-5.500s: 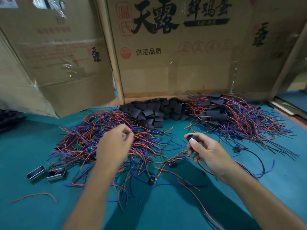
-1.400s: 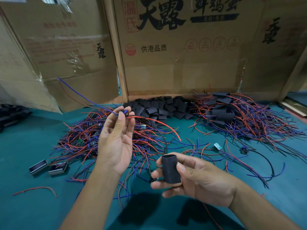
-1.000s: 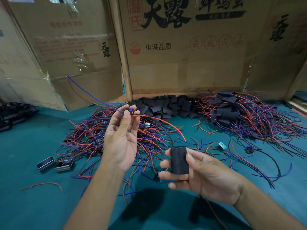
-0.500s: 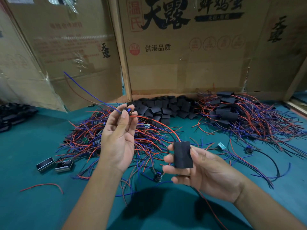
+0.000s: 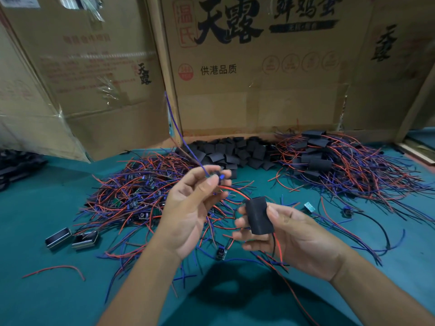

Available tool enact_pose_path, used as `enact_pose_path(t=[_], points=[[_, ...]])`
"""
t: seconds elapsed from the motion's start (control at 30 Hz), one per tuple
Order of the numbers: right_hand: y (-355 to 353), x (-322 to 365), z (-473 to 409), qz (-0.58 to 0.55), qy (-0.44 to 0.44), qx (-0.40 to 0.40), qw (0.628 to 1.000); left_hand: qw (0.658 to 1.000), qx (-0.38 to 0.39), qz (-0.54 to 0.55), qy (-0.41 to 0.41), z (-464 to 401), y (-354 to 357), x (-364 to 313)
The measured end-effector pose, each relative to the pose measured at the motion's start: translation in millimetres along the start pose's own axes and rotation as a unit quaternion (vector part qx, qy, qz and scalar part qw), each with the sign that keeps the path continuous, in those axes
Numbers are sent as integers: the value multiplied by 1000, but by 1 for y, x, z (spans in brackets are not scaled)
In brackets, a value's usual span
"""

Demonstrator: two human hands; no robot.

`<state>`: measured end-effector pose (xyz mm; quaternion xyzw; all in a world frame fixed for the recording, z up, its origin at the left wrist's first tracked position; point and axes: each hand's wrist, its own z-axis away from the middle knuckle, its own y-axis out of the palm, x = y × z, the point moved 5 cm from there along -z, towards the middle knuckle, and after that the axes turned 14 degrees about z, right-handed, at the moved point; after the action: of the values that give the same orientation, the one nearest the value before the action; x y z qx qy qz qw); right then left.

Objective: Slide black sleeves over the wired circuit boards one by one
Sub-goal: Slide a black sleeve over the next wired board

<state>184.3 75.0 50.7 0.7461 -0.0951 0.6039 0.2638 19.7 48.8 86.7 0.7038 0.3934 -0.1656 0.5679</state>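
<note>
My right hand [image 5: 294,236] grips a black sleeve [image 5: 259,215] between thumb and fingers, held upright above the table. A red and a black wire enter the sleeve's top and come out below it. My left hand [image 5: 188,208] pinches a small wired circuit board [image 5: 217,175] at its fingertips, up and left of the sleeve; a blue wire [image 5: 175,128] rises from it toward the boxes. A heap of bare wired boards [image 5: 141,194] lies behind my left hand. Loose black sleeves [image 5: 230,154] are piled at the back. Sleeved boards [image 5: 329,165] lie in a heap at the right.
Cardboard boxes [image 5: 259,74] wall the back of the green table [image 5: 47,290]. Two small metal casings [image 5: 70,238] lie at the left, a stray red wire [image 5: 54,270] in front of them. A black cable with a round part [image 5: 348,211] lies at the right.
The red and black wires now run through the sleeve and hang below it. My left hand has moved right, closer to the sleeve, and the blue wire swung more upright.
</note>
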Motion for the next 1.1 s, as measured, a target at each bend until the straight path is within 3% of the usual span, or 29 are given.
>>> enact_pose_path(t=[0.13,0.2,0.27,0.33,0.4,0.6,0.8,0.9,1.1], points=[[-7,2,2,76,10,-33,997,994,56,-82,-36,6,7,12],[-11,4,2,172,-6,-91,981,988,79,-128,-39,6,8,14],[-15,10,1,302,-40,-164,938,981,88,-168,-35,7,7,16],[-16,17,3,428,-76,-224,872,976,82,-202,-19,6,7,18],[-12,22,5,511,-108,-249,816,973,61,-222,-13,6,5,22],[-5,32,11,616,-152,-265,726,972,45,-230,-17,4,0,30],[-2,33,12,662,-170,-275,676,979,23,-204,9,4,-1,28],[-1,31,12,688,-177,-263,652,970,30,-242,-22,4,-3,32],[-1,26,9,730,-188,-250,607,975,-37,-203,-82,5,-13,44]])
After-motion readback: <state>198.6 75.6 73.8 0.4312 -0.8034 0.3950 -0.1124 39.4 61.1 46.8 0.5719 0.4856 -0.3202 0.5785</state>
